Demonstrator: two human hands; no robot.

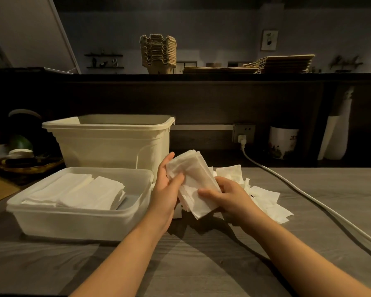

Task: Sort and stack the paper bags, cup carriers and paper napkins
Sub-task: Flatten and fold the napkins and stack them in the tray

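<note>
A bundle of white paper napkins [193, 181] is held above the grey table [308, 232], tilted, its upper end towards the tall cream bin [107, 142] and its lower corner hanging free. To its left a shallow translucent tub [73, 219] holds two flat napkin stacks [79, 191] side by side; what lies inside the bin cannot be seen from here. The left hand [165, 191] grips the bundle's upper part, thumb pressed on the front and fingers curled behind it. The right hand [229, 196] holds the lower part from the other side, thumb laid across the front sheet. Just behind and under the right hand, loose napkins [263, 200] lie scattered on the table, beside a white cable [298, 189]. On the dark shelf above, well apart from both hands, stand stacked pulp cup carriers [158, 53] and, to their right, a flat pile of paper bags [285, 64]
</note>
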